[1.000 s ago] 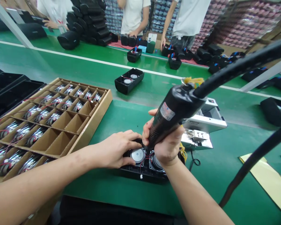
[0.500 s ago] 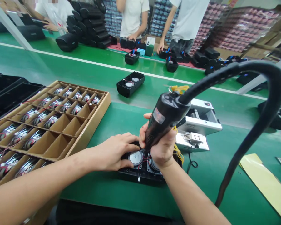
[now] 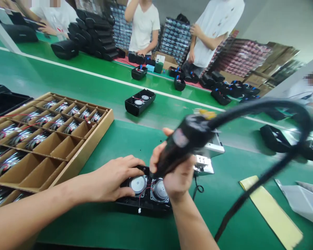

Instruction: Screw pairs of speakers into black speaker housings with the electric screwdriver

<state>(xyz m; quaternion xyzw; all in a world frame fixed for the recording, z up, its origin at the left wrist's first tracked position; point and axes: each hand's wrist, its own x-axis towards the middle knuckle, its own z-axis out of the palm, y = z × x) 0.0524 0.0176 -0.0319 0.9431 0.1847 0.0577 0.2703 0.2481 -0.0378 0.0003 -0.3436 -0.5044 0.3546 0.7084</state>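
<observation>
Two speakers (image 3: 138,184) in black housing (image 3: 150,205)

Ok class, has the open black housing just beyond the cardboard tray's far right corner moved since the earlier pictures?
Yes, slightly rightward: the gap between the cardboard tray and the open black housing has widened.

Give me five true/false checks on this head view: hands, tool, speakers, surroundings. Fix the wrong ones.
1. The right hand grips the black tool. True.
2. The left hand is inside the cardboard box. False: it is at the black casing, beside the left speaker.
3. The casing at the hands shows two speakers. True.
4. The cardboard box lies right of that casing. False: it lies left of it.
5. The yellow paper lies right of that casing. True.
</observation>
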